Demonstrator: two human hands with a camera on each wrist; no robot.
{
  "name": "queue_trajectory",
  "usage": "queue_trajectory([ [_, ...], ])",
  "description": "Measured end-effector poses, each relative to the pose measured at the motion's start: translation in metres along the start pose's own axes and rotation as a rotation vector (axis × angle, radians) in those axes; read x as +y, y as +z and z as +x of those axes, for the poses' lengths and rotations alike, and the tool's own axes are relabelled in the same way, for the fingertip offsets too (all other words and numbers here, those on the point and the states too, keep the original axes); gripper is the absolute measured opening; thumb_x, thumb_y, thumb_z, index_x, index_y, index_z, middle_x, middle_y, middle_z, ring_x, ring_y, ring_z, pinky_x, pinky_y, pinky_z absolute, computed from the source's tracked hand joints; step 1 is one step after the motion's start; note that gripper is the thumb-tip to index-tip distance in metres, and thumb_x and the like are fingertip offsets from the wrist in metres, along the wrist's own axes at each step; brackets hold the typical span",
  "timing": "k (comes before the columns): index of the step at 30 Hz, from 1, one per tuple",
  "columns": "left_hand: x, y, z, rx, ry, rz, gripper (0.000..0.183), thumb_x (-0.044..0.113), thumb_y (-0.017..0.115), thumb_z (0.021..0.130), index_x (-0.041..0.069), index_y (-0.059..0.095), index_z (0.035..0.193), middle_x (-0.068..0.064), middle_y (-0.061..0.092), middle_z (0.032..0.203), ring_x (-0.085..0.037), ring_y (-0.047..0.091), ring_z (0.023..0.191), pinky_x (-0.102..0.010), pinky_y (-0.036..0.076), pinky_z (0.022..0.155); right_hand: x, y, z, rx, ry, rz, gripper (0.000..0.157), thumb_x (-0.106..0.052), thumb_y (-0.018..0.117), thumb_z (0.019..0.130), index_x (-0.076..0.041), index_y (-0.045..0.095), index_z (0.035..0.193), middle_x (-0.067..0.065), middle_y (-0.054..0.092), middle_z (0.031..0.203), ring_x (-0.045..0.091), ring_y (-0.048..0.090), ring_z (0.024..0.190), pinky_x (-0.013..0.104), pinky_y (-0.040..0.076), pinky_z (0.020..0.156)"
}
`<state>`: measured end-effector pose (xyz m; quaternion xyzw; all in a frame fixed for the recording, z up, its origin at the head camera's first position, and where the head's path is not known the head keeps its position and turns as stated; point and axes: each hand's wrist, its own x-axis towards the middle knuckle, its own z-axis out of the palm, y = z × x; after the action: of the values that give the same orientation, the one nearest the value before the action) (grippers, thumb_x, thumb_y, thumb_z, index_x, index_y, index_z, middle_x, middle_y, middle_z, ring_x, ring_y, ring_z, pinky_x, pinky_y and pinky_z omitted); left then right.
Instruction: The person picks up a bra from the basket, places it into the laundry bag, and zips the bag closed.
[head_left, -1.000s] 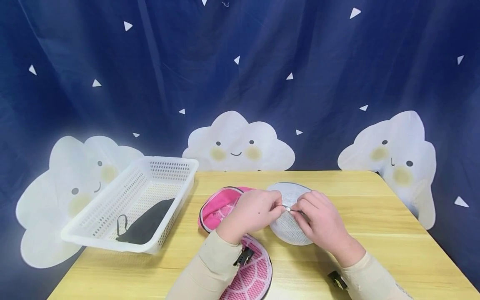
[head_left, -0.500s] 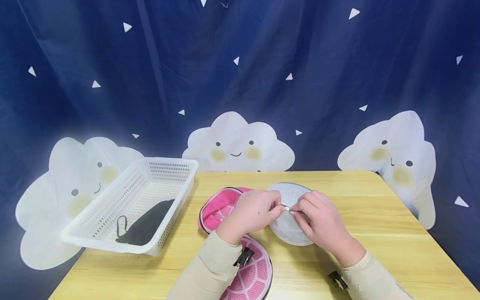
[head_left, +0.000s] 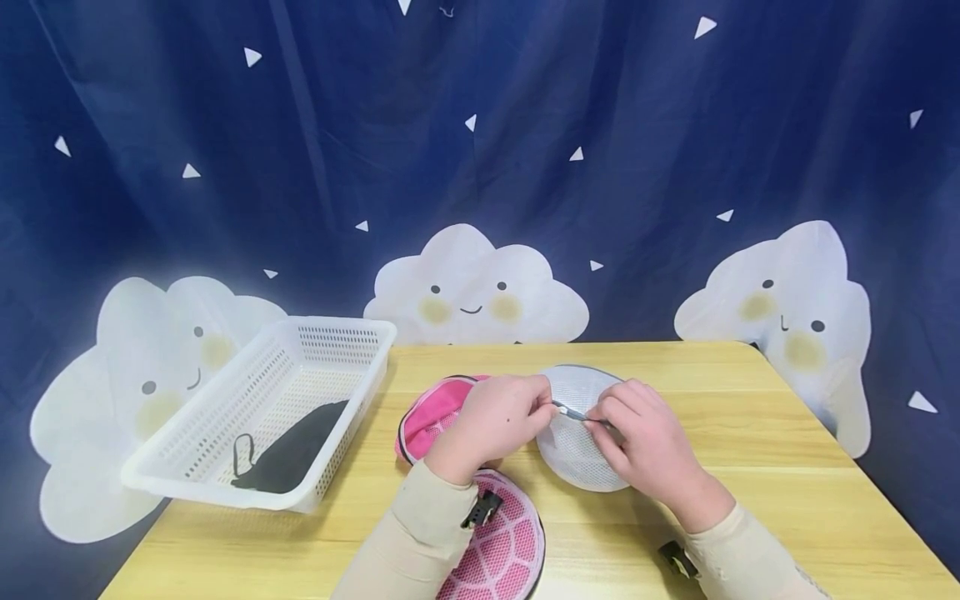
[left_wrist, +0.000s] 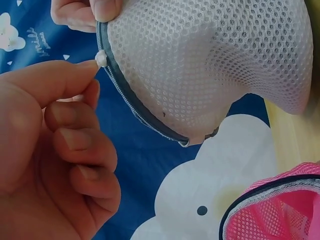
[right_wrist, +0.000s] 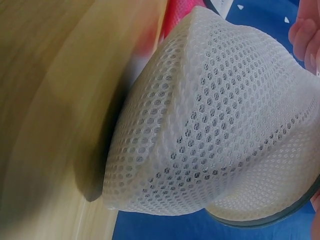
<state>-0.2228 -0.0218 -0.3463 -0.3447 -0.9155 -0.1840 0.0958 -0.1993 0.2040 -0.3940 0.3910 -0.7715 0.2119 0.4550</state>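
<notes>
A white mesh laundry bag point(head_left: 577, 454) with a grey zipper edge stands on the table between both hands. My left hand point(head_left: 502, 417) pinches the small white zipper pull point(left_wrist: 101, 58) between thumb and forefinger, its other fingers curled. My right hand point(head_left: 648, 442) pinches the zipper band point(left_wrist: 142, 117) a short way along from the pull. In the right wrist view the bag's mesh side point(right_wrist: 220, 110) bulges out and hides most of the hands. Close by the left forearm lie an opened pink mesh bag point(head_left: 431, 421) and a flat, round pink mesh piece point(head_left: 506, 546).
A white perforated plastic basket point(head_left: 150, 467) stands at the left of the wooden table point(head_left: 787, 467), with a black cloth item point(head_left: 300, 446) inside. Behind the table hangs a dark blue curtain point(head_left: 645, 100) with cloud faces.
My left hand has moved a little left with the zipper pull, drawing it away from my right hand. More of the zipper band shows between them. The right hand has hardly moved.
</notes>
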Motion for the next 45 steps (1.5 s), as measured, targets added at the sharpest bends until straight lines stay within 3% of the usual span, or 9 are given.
queue_trajectory([
  [4, 0.0, -0.002, 0.0, -0.033, 0.002, -0.026, 0.02, 0.029, 0.064, 0.098, 0.025, 0.056, 0.081, 0.014, 0.05, 0.064, -0.006, 0.048, 0.06, -0.024, 0.039, 0.054, 0.001, 0.0, 0.0, -0.01, 0.008, 0.0, 0.019, -0.024, 0.058, 0.096, -0.012, 0.065, 0.084, -0.003, 0.061, 0.087, 0.02, 0.054, 0.076, 0.034, 0.041, 0.073],
  [8, 0.0, -0.001, -0.001, -0.114, 0.004, -0.065, 0.02, 0.03, 0.062, 0.1, 0.025, 0.056, 0.081, 0.013, 0.05, 0.065, -0.006, 0.048, 0.06, -0.023, 0.041, 0.057, 0.002, -0.001, 0.0, -0.019, 0.007, -0.009, 0.012, -0.021, 0.06, 0.09, -0.012, 0.064, 0.084, -0.002, 0.061, 0.087, 0.02, 0.054, 0.077, 0.035, 0.041, 0.074],
  [13, 0.003, 0.003, -0.001, -0.167, 0.021, -0.041, 0.02, 0.032, 0.058, 0.101, 0.024, 0.056, 0.083, 0.012, 0.049, 0.065, -0.005, 0.047, 0.059, -0.023, 0.04, 0.057, 0.003, -0.001, -0.001, -0.021, 0.008, -0.011, 0.014, -0.021, 0.058, 0.091, -0.011, 0.064, 0.084, -0.002, 0.061, 0.087, 0.02, 0.054, 0.077, 0.034, 0.041, 0.074],
  [28, 0.015, 0.009, 0.001, -0.128, 0.098, 0.001, 0.019, 0.023, 0.055, 0.099, 0.022, 0.052, 0.08, 0.01, 0.046, 0.062, -0.008, 0.046, 0.058, -0.023, 0.038, 0.054, 0.003, 0.0, -0.003, -0.039, 0.0, -0.034, 0.01, -0.021, 0.06, 0.088, -0.012, 0.066, 0.085, -0.002, 0.06, 0.088, 0.021, 0.054, 0.078, 0.036, 0.042, 0.075],
  [37, 0.02, 0.013, 0.001, -0.159, 0.074, 0.022, 0.018, 0.022, 0.047, 0.097, 0.022, 0.049, 0.079, 0.008, 0.045, 0.063, -0.011, 0.047, 0.06, -0.028, 0.038, 0.054, -0.001, 0.005, -0.002, -0.03, -0.029, -0.033, 0.013, -0.022, 0.06, 0.091, -0.013, 0.067, 0.085, -0.002, 0.059, 0.087, 0.02, 0.054, 0.078, 0.037, 0.043, 0.072],
  [45, 0.02, 0.014, 0.001, -0.09, 0.072, 0.046, 0.023, 0.027, 0.052, 0.101, 0.023, 0.052, 0.078, 0.01, 0.045, 0.061, -0.008, 0.046, 0.057, -0.026, 0.037, 0.051, -0.002, 0.004, -0.002, -0.016, -0.027, -0.03, 0.018, -0.022, 0.056, 0.095, -0.012, 0.065, 0.083, -0.003, 0.06, 0.086, 0.02, 0.054, 0.077, 0.036, 0.041, 0.071],
])
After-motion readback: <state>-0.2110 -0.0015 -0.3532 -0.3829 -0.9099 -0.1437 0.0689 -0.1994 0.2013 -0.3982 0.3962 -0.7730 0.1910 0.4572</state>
